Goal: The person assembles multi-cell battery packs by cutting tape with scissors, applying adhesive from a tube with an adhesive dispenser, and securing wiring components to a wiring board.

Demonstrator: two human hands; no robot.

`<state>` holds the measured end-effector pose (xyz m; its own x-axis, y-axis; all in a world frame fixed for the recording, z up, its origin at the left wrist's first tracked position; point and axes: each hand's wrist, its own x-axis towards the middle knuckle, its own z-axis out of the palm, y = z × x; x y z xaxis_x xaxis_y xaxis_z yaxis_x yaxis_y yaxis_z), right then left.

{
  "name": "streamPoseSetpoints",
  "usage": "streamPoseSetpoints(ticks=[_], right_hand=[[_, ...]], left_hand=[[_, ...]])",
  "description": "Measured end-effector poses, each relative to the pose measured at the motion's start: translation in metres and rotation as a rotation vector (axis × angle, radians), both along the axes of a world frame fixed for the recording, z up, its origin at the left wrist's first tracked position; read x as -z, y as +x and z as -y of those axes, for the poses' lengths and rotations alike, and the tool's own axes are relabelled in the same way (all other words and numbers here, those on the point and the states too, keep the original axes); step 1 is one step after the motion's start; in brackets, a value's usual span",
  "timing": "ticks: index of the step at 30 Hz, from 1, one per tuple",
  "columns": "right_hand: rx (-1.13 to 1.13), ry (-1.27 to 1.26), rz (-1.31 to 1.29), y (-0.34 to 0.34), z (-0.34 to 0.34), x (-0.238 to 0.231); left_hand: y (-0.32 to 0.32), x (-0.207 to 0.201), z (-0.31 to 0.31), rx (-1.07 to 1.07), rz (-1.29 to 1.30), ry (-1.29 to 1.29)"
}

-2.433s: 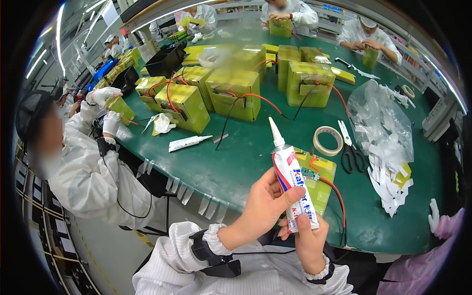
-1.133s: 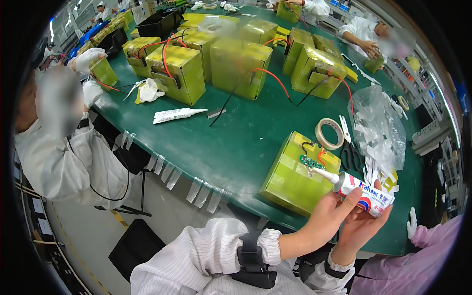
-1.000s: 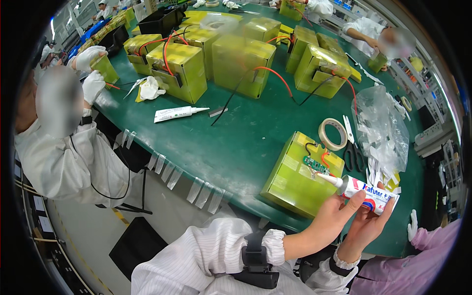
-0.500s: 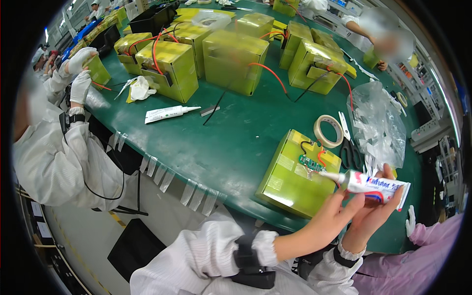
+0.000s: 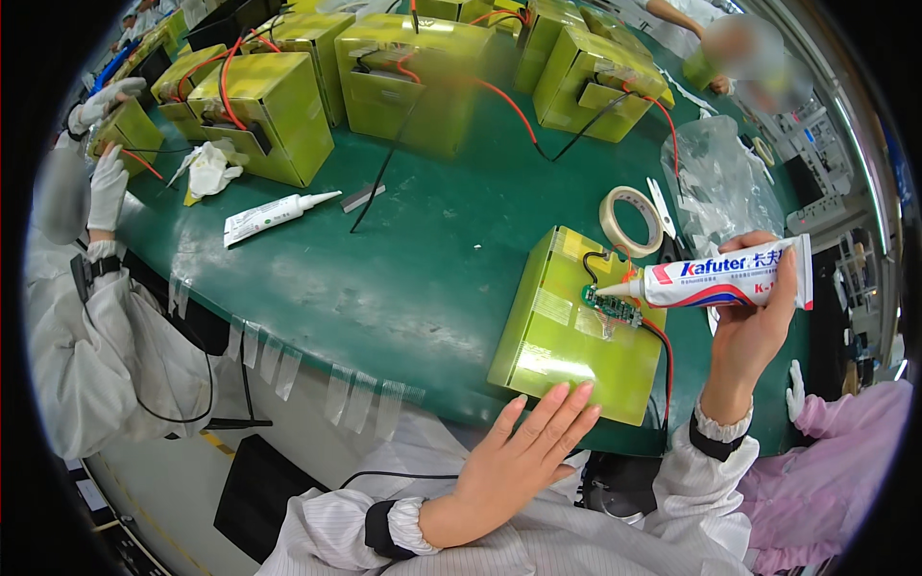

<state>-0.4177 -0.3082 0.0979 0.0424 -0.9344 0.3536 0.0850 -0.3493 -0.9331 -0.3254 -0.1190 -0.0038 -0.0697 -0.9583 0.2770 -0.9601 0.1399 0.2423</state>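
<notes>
My right hand (image 5: 754, 331) is closed around a white, blue and red glue tube (image 5: 715, 280). The tube's pale nozzle points left, its tip at the upper left end of a small green circuit board (image 5: 613, 305); whether they touch I cannot tell. That board lies on top of a yellow-green wrapped battery pack (image 5: 567, 350), with black and red wires running from it. Flat and with fingers stretched, my left hand (image 5: 523, 451) is at the pack's near edge, fingertips against its lower side.
Beyond the pack lie a tape roll (image 5: 631, 220), white-tipped scissors (image 5: 663, 206) and a clear plastic bag (image 5: 720, 182). Another glue tube (image 5: 274, 217) rests at left. Several wired packs (image 5: 259, 115) line the far side. A co-worker's gloved hand (image 5: 108, 187) is at left.
My left hand has left the tube and come down to the pack's near edge. My right hand has raised the tube, bringing its nozzle to the board's upper left end.
</notes>
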Motion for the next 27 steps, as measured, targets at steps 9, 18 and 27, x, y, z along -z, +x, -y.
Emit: streamPoseSetpoints(ticks=[9,18,27], right_hand=[[-0.028,-0.013,-0.121,0.010,0.007,-0.003],[-0.030,-0.096,-0.196,0.013,0.009,-0.009],[-0.010,-0.181,-0.232,0.021,0.006,-0.012]], left_hand=[[-0.001,0.012,0.002,-0.019,0.085,-0.081],[0.002,0.012,0.003,-0.013,0.124,-0.141],[0.003,0.013,0.004,-0.010,0.125,-0.160]])
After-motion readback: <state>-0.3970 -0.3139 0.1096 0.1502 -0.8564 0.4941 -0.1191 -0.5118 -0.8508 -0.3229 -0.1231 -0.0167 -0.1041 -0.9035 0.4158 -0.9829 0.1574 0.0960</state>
